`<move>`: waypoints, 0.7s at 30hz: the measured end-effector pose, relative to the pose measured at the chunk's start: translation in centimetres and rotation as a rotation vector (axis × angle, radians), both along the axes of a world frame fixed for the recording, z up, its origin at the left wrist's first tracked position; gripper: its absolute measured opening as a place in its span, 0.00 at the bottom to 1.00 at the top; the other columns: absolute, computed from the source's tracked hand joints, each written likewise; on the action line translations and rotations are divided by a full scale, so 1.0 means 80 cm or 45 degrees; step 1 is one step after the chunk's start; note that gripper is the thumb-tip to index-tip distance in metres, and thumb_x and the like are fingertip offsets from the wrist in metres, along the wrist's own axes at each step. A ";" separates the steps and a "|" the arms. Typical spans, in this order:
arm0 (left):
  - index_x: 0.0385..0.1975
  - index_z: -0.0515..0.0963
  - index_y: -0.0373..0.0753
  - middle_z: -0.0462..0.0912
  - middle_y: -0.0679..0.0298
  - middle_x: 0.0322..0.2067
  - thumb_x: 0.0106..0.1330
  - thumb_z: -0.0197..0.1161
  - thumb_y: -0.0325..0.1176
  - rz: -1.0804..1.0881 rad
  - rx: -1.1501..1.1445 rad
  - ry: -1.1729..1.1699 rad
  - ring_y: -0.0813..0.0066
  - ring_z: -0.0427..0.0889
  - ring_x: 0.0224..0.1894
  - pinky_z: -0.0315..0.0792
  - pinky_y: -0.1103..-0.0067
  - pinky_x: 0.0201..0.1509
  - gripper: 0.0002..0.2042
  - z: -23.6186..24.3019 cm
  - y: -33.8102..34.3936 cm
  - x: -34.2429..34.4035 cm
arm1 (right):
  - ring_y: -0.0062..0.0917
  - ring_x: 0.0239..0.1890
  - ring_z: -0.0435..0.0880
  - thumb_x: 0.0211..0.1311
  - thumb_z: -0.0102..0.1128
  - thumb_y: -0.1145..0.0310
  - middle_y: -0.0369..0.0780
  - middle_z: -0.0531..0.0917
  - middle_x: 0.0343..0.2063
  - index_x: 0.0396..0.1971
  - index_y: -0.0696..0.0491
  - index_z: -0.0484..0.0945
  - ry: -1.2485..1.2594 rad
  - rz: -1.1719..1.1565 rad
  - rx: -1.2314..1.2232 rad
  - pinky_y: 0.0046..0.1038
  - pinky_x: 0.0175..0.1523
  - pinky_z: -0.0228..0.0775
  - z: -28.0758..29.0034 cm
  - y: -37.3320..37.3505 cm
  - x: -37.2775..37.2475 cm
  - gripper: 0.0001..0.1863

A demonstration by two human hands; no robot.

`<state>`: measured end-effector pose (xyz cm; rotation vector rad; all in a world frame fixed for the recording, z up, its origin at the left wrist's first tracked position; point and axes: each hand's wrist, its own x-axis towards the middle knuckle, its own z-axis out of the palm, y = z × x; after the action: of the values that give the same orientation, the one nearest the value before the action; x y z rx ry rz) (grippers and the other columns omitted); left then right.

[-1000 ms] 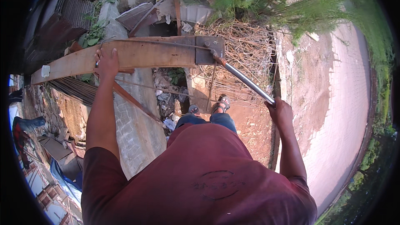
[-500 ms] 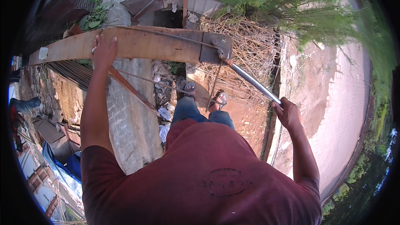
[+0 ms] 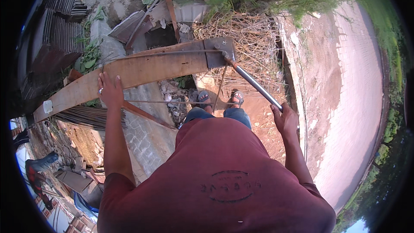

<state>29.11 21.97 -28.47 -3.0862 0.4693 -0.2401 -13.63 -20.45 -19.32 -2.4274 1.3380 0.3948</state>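
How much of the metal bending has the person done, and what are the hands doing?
Done: a heap of bent rusty wire loops lies behind the long wooden plank. In hand: the right hand grips the grey steel pipe lever at the dark metal plate; the left hand presses a thin straight rod on the plank. Left: a bundle of straight rods.

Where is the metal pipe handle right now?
Head view, right of centre: the metal pipe handle slants from the plank's metal plate down to the right hand.
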 end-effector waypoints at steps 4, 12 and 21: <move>0.64 0.58 0.35 0.57 0.51 0.66 0.68 0.46 0.54 -0.002 -0.008 -0.042 0.54 0.53 0.69 0.50 0.56 0.66 0.32 0.002 -0.008 0.001 | 0.46 0.26 0.79 0.57 0.54 0.38 0.48 0.78 0.18 0.26 0.55 0.73 -0.171 0.181 -0.147 0.42 0.32 0.68 -0.014 -0.039 -0.006 0.29; 0.63 0.61 0.34 0.59 0.50 0.65 0.67 0.48 0.52 -0.019 -0.045 -0.057 0.54 0.54 0.68 0.50 0.58 0.66 0.32 0.003 -0.010 -0.001 | 0.39 0.24 0.79 0.53 0.59 0.39 0.43 0.78 0.17 0.23 0.53 0.74 -0.228 0.505 -0.137 0.38 0.30 0.68 0.000 -0.150 0.039 0.28; 0.63 0.59 0.33 0.59 0.49 0.65 0.67 0.49 0.51 -0.038 -0.010 -0.095 0.53 0.55 0.68 0.50 0.58 0.66 0.32 0.001 -0.013 -0.002 | 0.41 0.31 0.81 0.45 0.57 0.70 0.45 0.81 0.24 0.25 0.53 0.76 0.121 0.897 -0.529 0.40 0.38 0.73 -0.026 -0.291 0.192 0.06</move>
<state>28.94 20.95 -28.39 -3.0666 0.5131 -0.3572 1.73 -43.76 -21.37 -3.2338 0.5821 0.4318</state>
